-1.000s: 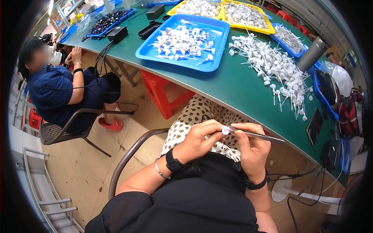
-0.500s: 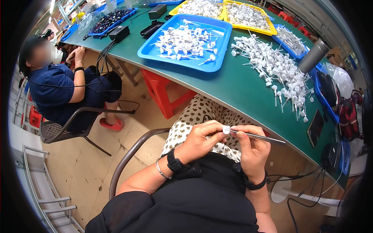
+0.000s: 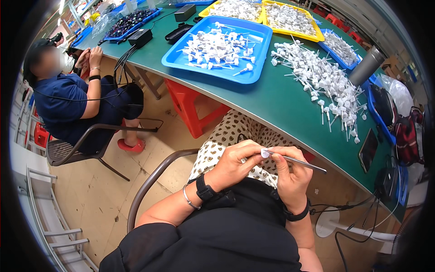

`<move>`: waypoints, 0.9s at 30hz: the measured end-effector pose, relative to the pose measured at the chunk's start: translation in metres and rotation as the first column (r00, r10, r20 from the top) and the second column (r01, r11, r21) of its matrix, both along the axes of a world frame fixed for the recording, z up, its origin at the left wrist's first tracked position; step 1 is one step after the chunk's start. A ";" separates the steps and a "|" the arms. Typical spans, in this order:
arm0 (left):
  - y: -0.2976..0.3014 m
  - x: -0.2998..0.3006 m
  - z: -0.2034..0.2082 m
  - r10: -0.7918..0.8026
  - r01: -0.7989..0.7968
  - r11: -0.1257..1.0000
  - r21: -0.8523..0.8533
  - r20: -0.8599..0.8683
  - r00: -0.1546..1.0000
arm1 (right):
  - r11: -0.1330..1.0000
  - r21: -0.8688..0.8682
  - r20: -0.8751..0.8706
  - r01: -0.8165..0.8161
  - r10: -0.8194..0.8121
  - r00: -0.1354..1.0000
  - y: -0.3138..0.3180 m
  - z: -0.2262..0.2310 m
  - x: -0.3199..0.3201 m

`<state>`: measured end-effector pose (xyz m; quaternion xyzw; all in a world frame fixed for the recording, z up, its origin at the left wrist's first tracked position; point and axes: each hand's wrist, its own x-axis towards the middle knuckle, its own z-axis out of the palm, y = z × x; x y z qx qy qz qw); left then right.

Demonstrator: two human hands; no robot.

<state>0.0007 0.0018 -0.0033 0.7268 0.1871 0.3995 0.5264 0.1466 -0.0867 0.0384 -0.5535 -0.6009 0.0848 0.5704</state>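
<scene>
Head view, green table (image 3: 283, 97), tiled floor (image 3: 102, 195), left hand (image 3: 236, 162) pinching white part (image 3: 264, 154), right hand (image 3: 291, 177) gripping metal tool (image 3: 316, 168)

A long table (image 3: 267, 97) with a green top and a pale front edge crosses the room. Under that edge stands a red plastic stool (image 3: 183, 106); more red stools (image 3: 335, 21) sit beyond the far edge. Off the front edge, toward the table's left end, is a dark-framed chair with a woven back (image 3: 63, 153). The floor (image 3: 97, 195) is beige tile with dark scuffs. Pale metal rails (image 3: 63, 235) line the far left. Beyond the right edge are cardboard boxes (image 3: 395, 67). A bright light (image 3: 61, 6) glows past the table's left end.
</scene>
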 end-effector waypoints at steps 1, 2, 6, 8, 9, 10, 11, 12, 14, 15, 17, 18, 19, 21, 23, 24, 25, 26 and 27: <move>0.000 0.000 0.000 0.003 -0.003 1.000 0.005 0.001 1.000 | 1.000 0.009 0.022 0.002 -0.003 1.000 0.001 -0.001 0.000; 0.000 0.000 0.000 0.005 -0.005 1.000 0.007 0.007 1.000 | 1.000 0.018 0.045 0.005 -0.006 0.999 0.001 -0.001 0.000; 0.000 0.000 0.000 0.003 -0.003 1.000 0.021 0.000 1.000 | 1.000 0.018 0.083 -0.004 0.003 0.997 0.002 0.000 0.000; 0.000 0.000 -0.001 0.003 -0.003 0.999 0.033 -0.005 1.000 | 1.000 -0.001 0.102 -0.008 0.008 0.995 0.001 0.003 0.000; 0.000 0.000 -0.002 0.005 -0.005 0.999 0.040 -0.001 1.000 | 1.000 -0.010 0.111 -0.010 0.011 0.994 0.001 0.005 0.001; 0.000 0.000 -0.002 0.009 -0.009 0.999 0.049 0.003 1.000 | 0.999 -0.036 0.116 -0.010 0.014 0.993 0.000 0.007 0.002; 0.000 0.000 -0.002 0.005 -0.004 0.999 0.045 -0.012 1.000 | 0.998 -0.062 0.120 -0.010 0.017 0.993 -0.002 0.009 0.003; 0.000 -0.001 -0.001 0.001 0.000 0.999 0.041 -0.026 1.000 | 0.996 -0.087 0.124 -0.010 0.021 0.992 -0.003 0.010 0.005; 0.002 0.000 0.000 -0.007 0.008 0.999 0.039 -0.025 1.000 | 0.997 -0.062 -0.050 0.046 -0.049 0.998 -0.007 0.011 0.006; 0.003 0.001 -0.001 -0.008 0.008 0.999 0.039 -0.010 1.000 | 0.996 -0.053 -0.138 0.074 -0.081 0.987 -0.009 0.011 0.007; 0.004 0.001 -0.003 -0.008 0.008 1.000 0.025 0.002 1.000 | 0.999 0.012 -0.306 0.051 -0.045 0.951 -0.012 0.015 0.012; 0.004 0.001 -0.003 -0.009 0.009 1.000 0.009 0.001 1.000 | 0.999 0.037 -0.388 0.033 -0.016 0.921 -0.013 0.019 0.015; 0.004 0.001 -0.001 -0.013 0.013 1.000 -0.004 -0.004 1.000 | 0.999 0.047 -0.432 -0.011 0.030 0.901 -0.016 0.020 0.021; 0.006 0.002 0.007 -0.013 0.013 1.000 -0.018 -0.011 1.000 | 0.997 0.069 -0.444 0.017 0.015 0.896 -0.019 0.026 0.027; 0.011 0.001 0.017 0.004 -0.004 1.000 0.028 -0.004 1.000 | 0.995 0.090 -0.449 0.030 0.014 0.893 -0.022 0.029 0.031; 0.019 -0.001 0.027 0.020 -0.019 0.995 0.099 -0.007 1.000 | 0.994 0.105 -0.436 0.043 0.007 0.900 -0.023 0.030 0.034; 0.031 -0.002 0.037 0.057 -0.058 0.987 0.149 0.011 0.998 | 0.992 0.119 -0.433 0.053 0.003 0.901 -0.024 0.032 0.038; 0.046 -0.001 0.047 0.087 -0.092 0.976 0.196 0.031 0.996 | 0.989 0.129 -0.430 0.069 -0.007 0.903 -0.026 0.034 0.041; 0.063 -0.002 0.059 0.160 -0.162 0.947 0.278 0.029 0.987 | 0.987 0.139 -0.434 0.081 -0.013 0.901 -0.027 0.036 0.043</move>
